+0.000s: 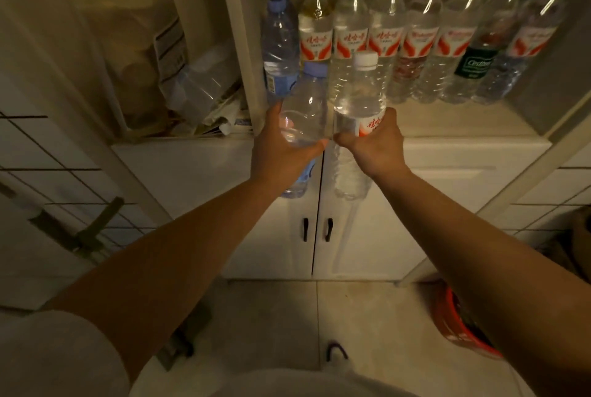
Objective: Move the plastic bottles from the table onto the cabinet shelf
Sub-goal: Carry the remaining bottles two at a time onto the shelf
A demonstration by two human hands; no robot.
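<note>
My left hand (281, 144) grips a clear plastic bottle with a blue cap (303, 108), held up in front of the cabinet shelf (447, 121). Right beside it, my right hand (372, 144) grips a clear bottle with a white cap and a red-and-white label (358, 99). Both bottles are upright, side by side, at the shelf's front edge. Along the back of the shelf stands a row of several bottles (387, 38), most with white caps and red labels, and one blue-capped bottle (279, 41) at the left end.
Below the shelf are two white cabinet doors (367, 236) with black handles. The left compartment holds clear plastic bags and containers (198, 86). A red bucket (460, 323) stands on the floor at the right. A tiled wall runs along the left.
</note>
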